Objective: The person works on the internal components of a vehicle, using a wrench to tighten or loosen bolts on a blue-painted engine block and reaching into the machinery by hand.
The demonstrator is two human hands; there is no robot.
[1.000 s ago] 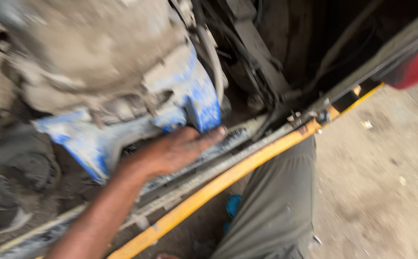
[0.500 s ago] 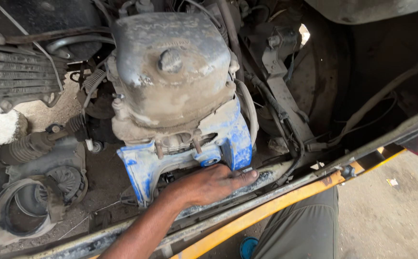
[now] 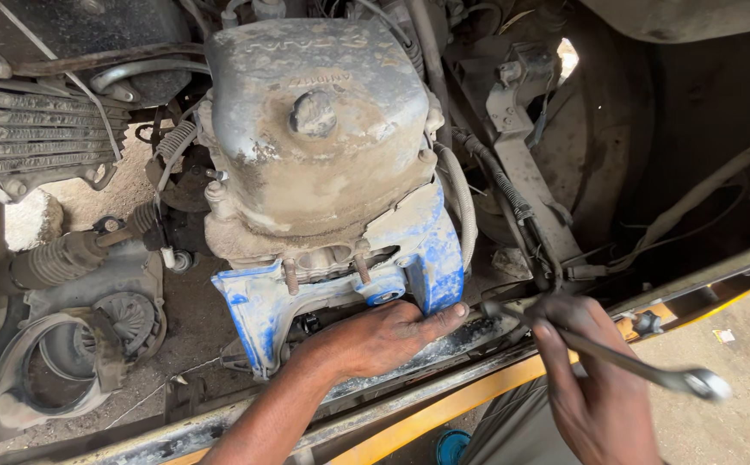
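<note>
A dusty grey engine block (image 3: 319,129) sits on a chipped blue mounting bracket (image 3: 426,258). My left hand (image 3: 379,337) lies flat against the lower edge of that bracket, fingers together and pointing right, holding nothing. My right hand (image 3: 594,379) is at the lower right, closed on a long metal spanner (image 3: 641,366). The spanner's far end reaches left toward the frame rail just right of the bracket, and its ring end sticks out to the right.
A yellow frame rail (image 3: 444,409) runs diagonally below the engine. Finned metal part (image 3: 22,129) and a ribbed rubber boot (image 3: 65,258) lie at left, a round housing (image 3: 56,362) below them. Cables and a grey bracket arm (image 3: 525,164) stand right of the engine. My grey trouser leg is at the bottom.
The view has swung up and steadied over the engine. My left hand stays on the blue bracket. My right hand with the spanner has come into view at lower right.
</note>
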